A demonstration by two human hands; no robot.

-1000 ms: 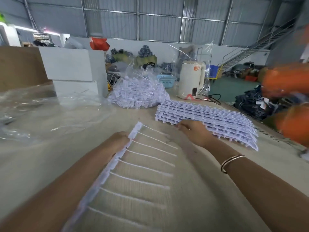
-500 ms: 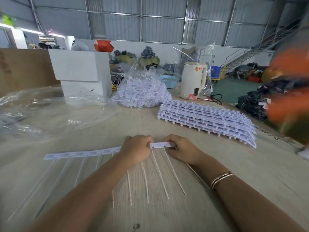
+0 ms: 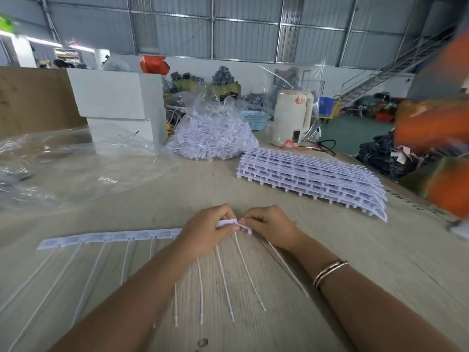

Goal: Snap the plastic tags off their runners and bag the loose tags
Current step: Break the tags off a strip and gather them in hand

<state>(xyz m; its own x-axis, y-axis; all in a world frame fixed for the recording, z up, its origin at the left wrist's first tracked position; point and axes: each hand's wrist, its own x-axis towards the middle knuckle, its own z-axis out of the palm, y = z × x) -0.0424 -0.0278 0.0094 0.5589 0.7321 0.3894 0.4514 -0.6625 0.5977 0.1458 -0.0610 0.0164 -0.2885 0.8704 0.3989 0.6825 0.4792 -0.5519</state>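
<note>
A white strip of joined tags (image 3: 111, 237) lies across the table in front of me, thin tails trailing toward me. My left hand (image 3: 205, 231) grips the strip near its right end. My right hand (image 3: 269, 228) pinches the end tag (image 3: 245, 227), which is bent down away from the strip. A clear bag of loose white tags (image 3: 213, 141) sits at the far middle of the table. A stack of whole tag sheets (image 3: 312, 176) lies to the right.
Crumpled clear plastic (image 3: 63, 168) covers the table's left side. White boxes (image 3: 116, 107) stand behind it, and a cream kettle (image 3: 291, 120) with a cord stands at the back. A blurred person in orange (image 3: 439, 138) stands by the table's right edge.
The strip swung from lengthwise to crosswise and my hands came together at its right end. Since half a second ago the end tag has bent down from the strip.
</note>
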